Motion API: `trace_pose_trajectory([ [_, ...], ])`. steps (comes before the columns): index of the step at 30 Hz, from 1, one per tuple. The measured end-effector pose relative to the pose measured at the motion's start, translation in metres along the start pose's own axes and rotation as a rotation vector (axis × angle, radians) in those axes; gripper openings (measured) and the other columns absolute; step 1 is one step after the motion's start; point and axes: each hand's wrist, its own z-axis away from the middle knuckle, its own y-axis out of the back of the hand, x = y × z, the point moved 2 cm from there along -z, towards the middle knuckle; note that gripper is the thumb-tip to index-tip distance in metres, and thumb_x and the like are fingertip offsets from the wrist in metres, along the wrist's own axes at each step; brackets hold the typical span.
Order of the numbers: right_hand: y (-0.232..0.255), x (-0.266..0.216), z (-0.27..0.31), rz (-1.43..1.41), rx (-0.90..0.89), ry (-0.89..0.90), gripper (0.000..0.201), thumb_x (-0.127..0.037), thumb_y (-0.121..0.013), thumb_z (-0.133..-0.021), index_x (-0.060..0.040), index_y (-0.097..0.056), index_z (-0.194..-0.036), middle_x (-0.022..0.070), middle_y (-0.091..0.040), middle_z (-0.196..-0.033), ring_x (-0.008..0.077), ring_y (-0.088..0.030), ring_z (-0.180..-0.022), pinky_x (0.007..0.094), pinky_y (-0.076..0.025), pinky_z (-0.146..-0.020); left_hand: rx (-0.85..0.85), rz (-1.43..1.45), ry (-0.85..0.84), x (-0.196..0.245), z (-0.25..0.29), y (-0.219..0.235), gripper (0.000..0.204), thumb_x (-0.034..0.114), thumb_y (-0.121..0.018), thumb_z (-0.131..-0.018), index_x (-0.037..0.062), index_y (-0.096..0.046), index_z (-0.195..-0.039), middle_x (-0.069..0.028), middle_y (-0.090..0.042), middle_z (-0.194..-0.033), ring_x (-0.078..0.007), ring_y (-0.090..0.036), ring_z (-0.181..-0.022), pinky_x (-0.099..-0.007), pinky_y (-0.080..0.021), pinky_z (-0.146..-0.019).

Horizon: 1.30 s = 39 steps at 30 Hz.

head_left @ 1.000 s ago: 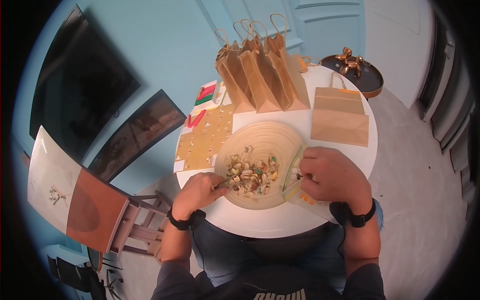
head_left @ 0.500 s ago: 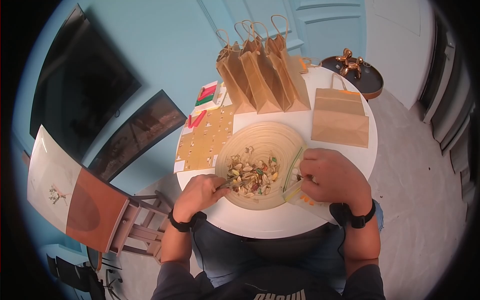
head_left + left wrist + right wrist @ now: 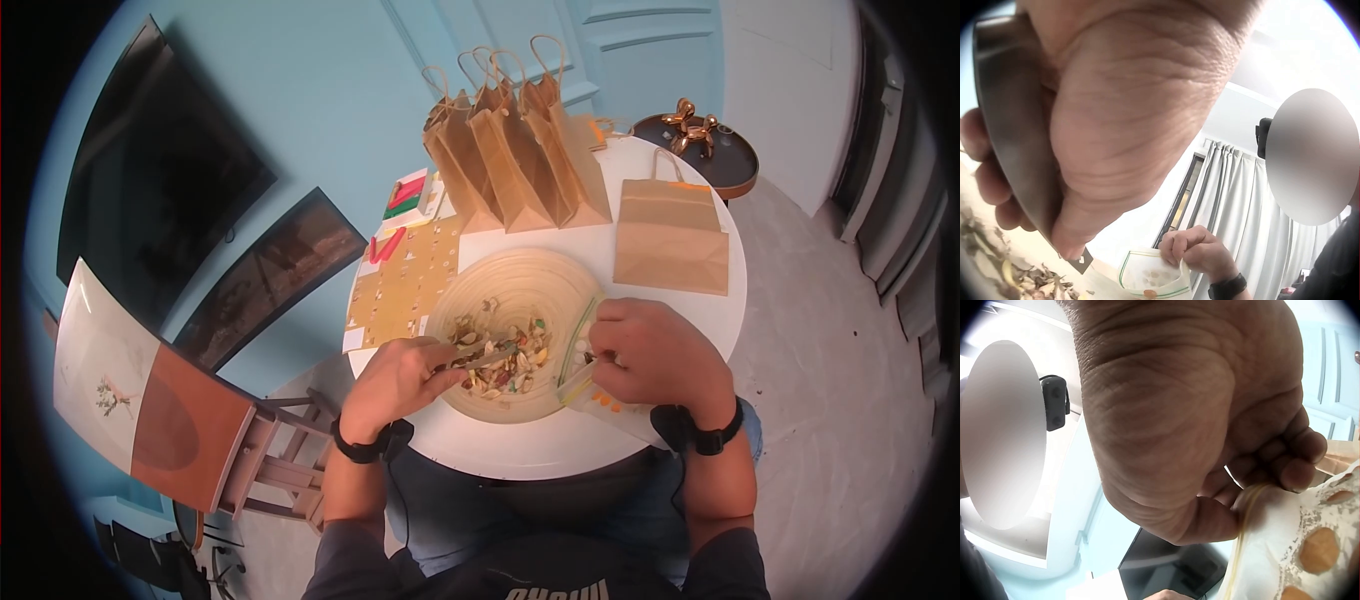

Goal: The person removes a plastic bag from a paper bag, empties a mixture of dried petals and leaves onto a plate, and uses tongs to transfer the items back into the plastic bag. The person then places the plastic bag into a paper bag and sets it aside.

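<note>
My left hand (image 3: 400,378) grips a pair of metal tongs (image 3: 1010,112), fingers on one side and thumb on the other. The tongs' tips reach into a dried mix (image 3: 505,375) of pale, brown, green, red and yellow pieces. That mix lies heaped on a round, ringed wooden tray (image 3: 500,270). At the tray's right edge my right hand (image 3: 660,350) pinches the rim of a zip bag (image 3: 1266,544). Its mouth, with a green seal strip, tilts toward the tray. Orange dots mark the bag, and the palm hides part of it in the head view.
Several brown paper bags (image 3: 510,180) stand upright behind the tray. Another paper bag (image 3: 670,250) lies flat at the right. Patterned sticker sheets (image 3: 405,285), red sticks (image 3: 387,246) and a small box (image 3: 410,195) lie on the white table's left side.
The left hand and tongs have moved slightly farther over the mix, and the tongs' two arms now show apart. The right hand keeps its hold on the bag. The head view has shifted slightly.
</note>
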Motion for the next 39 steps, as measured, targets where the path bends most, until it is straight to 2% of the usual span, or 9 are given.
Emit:
trace_pose_trajectory([
  [7,0.002,-0.002,0.000,-0.009,-0.007,-0.007,0.018,-0.013,-0.070,-0.084,-0.0009,-0.066,-0.071,0.0163,-0.064,-0.081,0.0409,-0.067,-0.078,0.0535,-0.056,-0.074,0.000,0.051,-0.185,0.044,-0.036,0.001,0.032,0.027,-0.089,-0.098,0.0021,-0.083,-0.118,-0.0207,-0.076,-0.090,-0.0429,-0.076,-0.083,-0.0496,-0.058,-0.073],
  [11,0.005,-0.002,0.001,-0.006,-0.003,-0.002,0.017,-0.013,-0.071,-0.084,-0.0007,-0.067,-0.073,0.0160,-0.064,-0.081,0.0407,-0.067,-0.079,0.0532,-0.056,-0.074,-0.098,0.085,-0.187,0.070,-0.051,-0.003,0.036,0.027,-0.091,-0.095,0.0024,-0.084,-0.120,-0.0193,-0.079,-0.099,-0.0408,-0.076,-0.083,-0.0464,-0.060,-0.074],
  [17,0.007,0.002,0.005,-0.004,0.015,-0.018,0.017,-0.012,-0.070,-0.083,-0.0004,-0.065,-0.072,0.0166,-0.063,-0.081,0.0414,-0.067,-0.079,0.0533,-0.055,-0.074,-0.051,0.075,-0.098,0.024,-0.036,0.005,0.035,0.029,-0.088,-0.099,0.0027,-0.084,-0.122,-0.0205,-0.079,-0.096,-0.0387,-0.076,-0.080,-0.0454,-0.059,-0.073],
  [20,0.006,0.001,0.005,-0.003,0.010,-0.022,0.018,-0.011,-0.070,-0.083,0.0000,-0.063,-0.070,0.0171,-0.063,-0.080,0.0418,-0.066,-0.078,0.0539,-0.054,-0.073,-0.212,0.050,0.126,-0.016,-0.023,0.003,0.035,0.030,-0.086,-0.102,0.0022,-0.083,-0.122,-0.0213,-0.078,-0.091,-0.0386,-0.075,-0.078,-0.0457,-0.058,-0.073],
  [24,0.005,-0.001,0.005,0.006,0.005,-0.010,0.020,-0.012,-0.069,-0.083,0.0007,-0.061,-0.070,0.0175,-0.062,-0.080,0.0422,-0.065,-0.078,0.0544,-0.054,-0.073,-0.259,0.057,0.189,-0.051,-0.011,-0.011,0.035,0.034,-0.084,-0.104,0.0014,-0.084,-0.118,-0.0230,-0.075,-0.085,-0.0376,-0.072,-0.075,-0.0473,-0.056,-0.070],
  [27,0.006,-0.003,0.004,0.004,-0.002,-0.016,0.020,-0.012,-0.069,-0.083,0.0008,-0.062,-0.070,0.0175,-0.063,-0.080,0.0421,-0.066,-0.078,0.0541,-0.054,-0.073,-0.345,0.179,0.258,-0.033,-0.006,-0.004,0.035,0.034,-0.086,-0.102,0.0020,-0.084,-0.117,-0.0230,-0.076,-0.087,-0.0379,-0.074,-0.078,-0.0467,-0.056,-0.073],
  [30,0.005,-0.004,0.002,-0.004,-0.012,-0.017,0.019,-0.011,-0.069,-0.083,0.0008,-0.062,-0.070,0.0175,-0.064,-0.081,0.0420,-0.066,-0.078,0.0540,-0.054,-0.074,-0.272,0.138,0.089,-0.042,0.006,-0.024,0.035,0.033,-0.087,-0.100,0.0018,-0.083,-0.115,-0.0230,-0.076,-0.090,-0.0399,-0.075,-0.083,-0.0474,-0.057,-0.077],
  [33,0.003,-0.004,0.001,-0.005,-0.016,-0.016,0.019,-0.011,-0.068,-0.083,0.0008,-0.062,-0.070,0.0175,-0.064,-0.081,0.0418,-0.066,-0.079,0.0540,-0.054,-0.074,-0.213,-0.032,0.171,-0.028,0.008,-0.024,0.030,0.030,-0.087,-0.100,0.0025,-0.082,-0.112,-0.0231,-0.077,-0.094,-0.0425,-0.075,-0.088,-0.0487,-0.056,-0.079],
  [39,0.002,-0.003,0.000,0.000,-0.013,-0.011,0.019,-0.011,-0.069,-0.083,0.0005,-0.062,-0.070,0.0173,-0.064,-0.081,0.0416,-0.066,-0.078,0.0536,-0.054,-0.074,-0.150,-0.010,0.166,-0.016,0.007,-0.022,0.025,0.028,-0.085,-0.099,0.0030,-0.082,-0.099,-0.0217,-0.078,-0.088,-0.0460,-0.075,-0.088,-0.0521,-0.058,-0.077],
])
